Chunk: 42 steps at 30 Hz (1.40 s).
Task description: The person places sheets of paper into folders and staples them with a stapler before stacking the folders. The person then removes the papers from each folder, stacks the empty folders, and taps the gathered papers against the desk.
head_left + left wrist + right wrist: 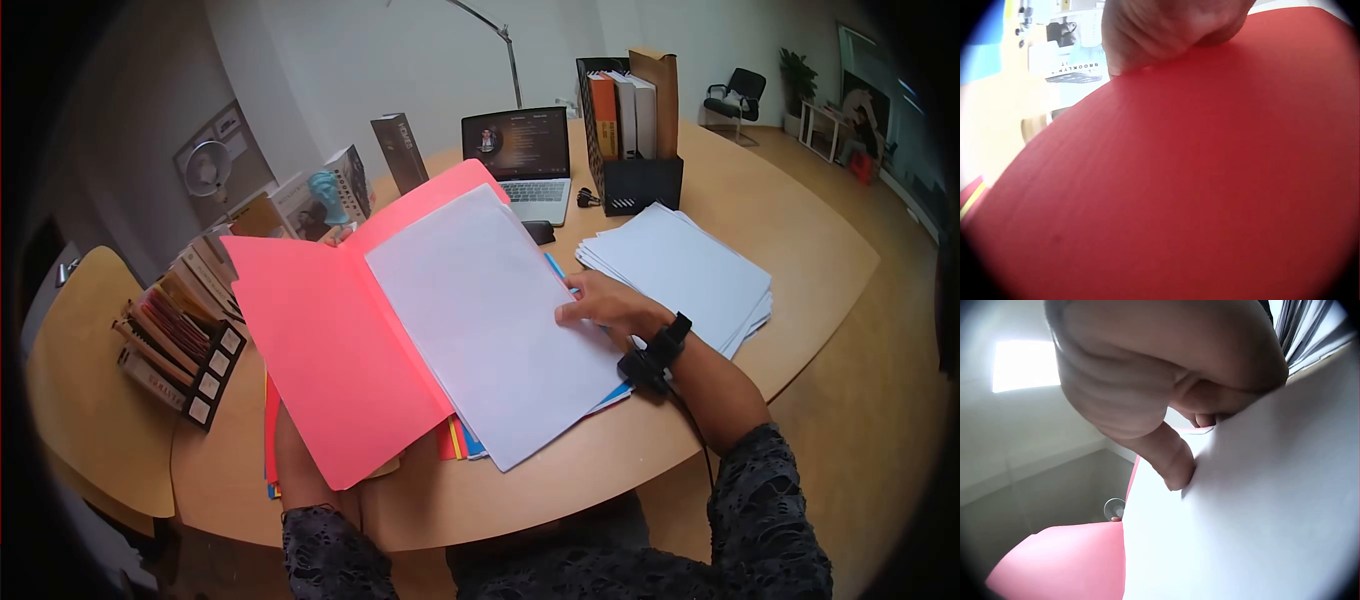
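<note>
A pink folder (330, 340) is spread open, tilted above the table, with white paper (490, 320) lying on its right half. My right hand (612, 305) pinches the paper's right edge, thumb on its face and the other fingers behind. The right wrist view shows that thumb pressed to the white paper (1260, 487). Behind the folder, my left hand (1172, 31) grips its far edge near the fold. Only a few left fingertips show past that edge in the head view; the rest of the hand is hidden. Colourful folders (462, 440) lie on the table underneath.
A stack of white paper (690, 270) lies right of the folder. Beyond stand a laptop (520, 150) and a black file holder (643, 187) with books. On the left are a row of books, a blue bust (328, 195) and a black rack (213, 375).
</note>
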Each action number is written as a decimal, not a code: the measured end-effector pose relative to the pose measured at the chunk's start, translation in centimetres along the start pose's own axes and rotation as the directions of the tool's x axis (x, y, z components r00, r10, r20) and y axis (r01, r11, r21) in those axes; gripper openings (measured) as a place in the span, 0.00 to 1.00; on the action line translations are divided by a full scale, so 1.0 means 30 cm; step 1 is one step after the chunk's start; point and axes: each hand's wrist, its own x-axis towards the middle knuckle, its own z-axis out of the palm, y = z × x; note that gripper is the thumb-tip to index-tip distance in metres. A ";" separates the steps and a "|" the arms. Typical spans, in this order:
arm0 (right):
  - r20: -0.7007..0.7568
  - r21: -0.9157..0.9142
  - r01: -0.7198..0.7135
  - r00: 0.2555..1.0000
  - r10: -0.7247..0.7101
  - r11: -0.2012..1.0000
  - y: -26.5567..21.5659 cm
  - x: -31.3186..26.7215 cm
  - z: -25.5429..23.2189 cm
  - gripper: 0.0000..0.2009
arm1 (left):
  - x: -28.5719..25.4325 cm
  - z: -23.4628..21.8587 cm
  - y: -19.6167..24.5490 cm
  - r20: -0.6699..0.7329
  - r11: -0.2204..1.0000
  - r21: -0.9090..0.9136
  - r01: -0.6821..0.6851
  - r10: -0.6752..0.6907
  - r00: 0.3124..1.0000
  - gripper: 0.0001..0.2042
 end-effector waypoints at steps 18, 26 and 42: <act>-0.496 -0.115 0.083 0.859 -0.129 0.990 -0.034 -0.251 -0.573 0.15 | 0.292 -0.552 0.386 -0.287 0.743 0.669 0.019 0.234 0.929 0.11; -0.523 -0.093 -0.244 0.837 0.161 0.965 0.084 -0.384 -0.818 0.15 | 0.298 -0.528 0.309 -0.540 0.981 0.026 0.191 -0.147 0.829 0.11; -0.676 -0.459 -0.353 0.734 -0.063 0.815 0.124 -0.122 -0.641 0.16 | 0.411 -0.872 0.127 -0.389 0.811 0.553 0.194 0.045 0.920 0.09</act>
